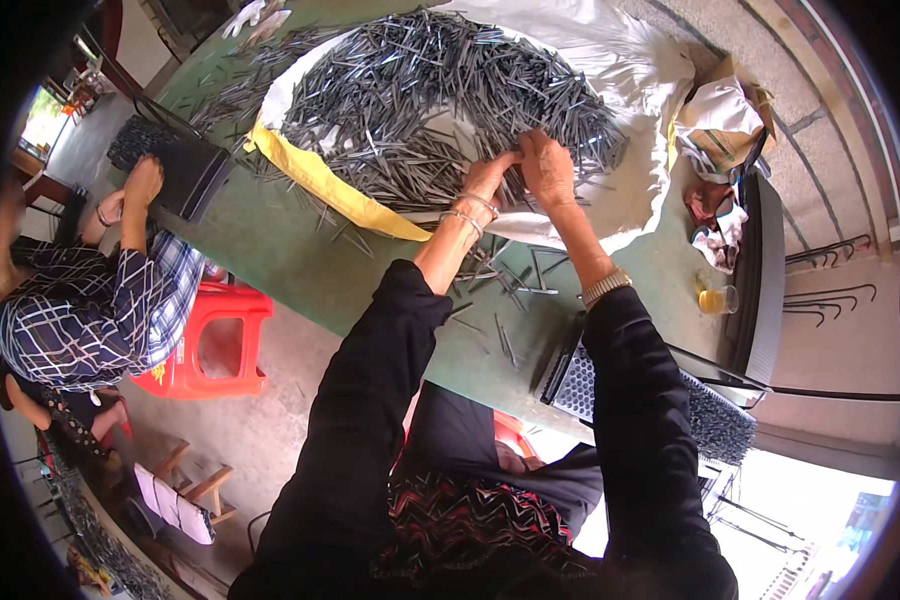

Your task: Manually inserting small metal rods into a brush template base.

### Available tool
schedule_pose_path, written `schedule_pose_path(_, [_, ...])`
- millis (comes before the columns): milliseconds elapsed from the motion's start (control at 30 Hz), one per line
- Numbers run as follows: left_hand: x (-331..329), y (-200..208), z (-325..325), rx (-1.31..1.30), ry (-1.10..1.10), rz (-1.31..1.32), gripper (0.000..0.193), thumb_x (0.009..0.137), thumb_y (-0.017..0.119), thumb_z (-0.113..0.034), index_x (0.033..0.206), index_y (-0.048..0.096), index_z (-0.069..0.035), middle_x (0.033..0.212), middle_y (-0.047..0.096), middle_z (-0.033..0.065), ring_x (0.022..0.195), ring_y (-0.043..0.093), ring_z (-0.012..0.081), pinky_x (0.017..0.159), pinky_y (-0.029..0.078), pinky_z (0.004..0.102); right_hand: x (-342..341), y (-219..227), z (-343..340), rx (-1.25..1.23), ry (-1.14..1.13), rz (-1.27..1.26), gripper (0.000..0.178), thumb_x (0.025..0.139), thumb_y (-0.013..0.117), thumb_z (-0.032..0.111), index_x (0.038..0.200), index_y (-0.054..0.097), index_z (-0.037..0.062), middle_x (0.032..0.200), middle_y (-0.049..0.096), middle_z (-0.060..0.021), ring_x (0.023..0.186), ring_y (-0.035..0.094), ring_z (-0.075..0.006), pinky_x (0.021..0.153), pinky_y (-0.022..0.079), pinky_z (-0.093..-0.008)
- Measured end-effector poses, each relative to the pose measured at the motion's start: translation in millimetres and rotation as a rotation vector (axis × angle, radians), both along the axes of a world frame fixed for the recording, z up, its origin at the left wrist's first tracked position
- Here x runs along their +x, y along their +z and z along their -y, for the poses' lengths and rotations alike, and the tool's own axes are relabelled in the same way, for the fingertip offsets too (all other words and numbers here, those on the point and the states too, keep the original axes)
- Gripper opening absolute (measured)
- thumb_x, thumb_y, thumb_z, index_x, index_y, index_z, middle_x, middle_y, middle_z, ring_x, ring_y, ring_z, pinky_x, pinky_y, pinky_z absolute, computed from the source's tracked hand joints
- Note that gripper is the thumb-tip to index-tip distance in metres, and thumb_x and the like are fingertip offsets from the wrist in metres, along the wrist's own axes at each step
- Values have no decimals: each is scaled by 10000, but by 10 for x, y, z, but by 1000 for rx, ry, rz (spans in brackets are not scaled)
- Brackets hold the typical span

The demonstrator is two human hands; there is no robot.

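Your left hand (486, 182) and right hand (548, 175) come together at the near side of the heap of dark rods (450, 70), fingers bent inward; I cannot tell whether either one pinches a rod. The rods lie in an open white sack (635, 195) on the green surface (300, 270), with loose ones scattered just beside its near edge.
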State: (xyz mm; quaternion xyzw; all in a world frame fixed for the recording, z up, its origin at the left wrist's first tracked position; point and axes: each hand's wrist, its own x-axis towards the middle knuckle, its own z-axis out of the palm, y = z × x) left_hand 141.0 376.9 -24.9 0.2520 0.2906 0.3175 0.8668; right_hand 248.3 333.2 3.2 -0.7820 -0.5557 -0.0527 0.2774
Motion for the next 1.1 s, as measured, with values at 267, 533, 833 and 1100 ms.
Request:
schedule_pose_path(267, [-109, 83, 118, 103, 31, 68, 195, 797, 689, -138, 840, 629, 43, 691, 638, 122, 522, 606, 213, 490, 513, 317, -193, 242, 149, 35, 51, -876, 365, 898, 537, 335, 868, 633, -16, 639, 597, -112, 539, 580, -214, 507, 457, -359])
schedule_pose_path(533, [-213, 584, 843, 587, 133, -155, 166, 803, 667, -167, 788, 650, -2, 619, 624, 51, 522, 580, 139, 483, 441, 279, -436, 578, 556, 271, -111, -1003, 677, 910, 463, 597, 1063, 647, -36, 836, 644, -108, 738, 551, -157, 689, 459, -300])
schedule_pose_path(833, [-653, -263, 1622, 769, 219, -349, 422, 752, 740, -217, 1067, 567, 4, 916, 663, 77, 859, 605, 117, 758, 489, 289, -1154, 165, 1357, 285, -66, -1062, 528, 948, 491, 451, 987, 672, -44, 827, 678, -89, 734, 565, -132, 689, 456, -279])
schedule_pose_path(1100, [-766, -345, 1790, 806, 81, -333, 333, 790, 704, -133, 1068, 572, -8, 950, 652, 70, 883, 583, 88, 784, 484, 258, -1355, 179, 1678, 476, -83, -1082, 505, 986, 423, 426, 1063, 651, -18, 941, 668, -76, 885, 576, -143, 774, 457, -274])
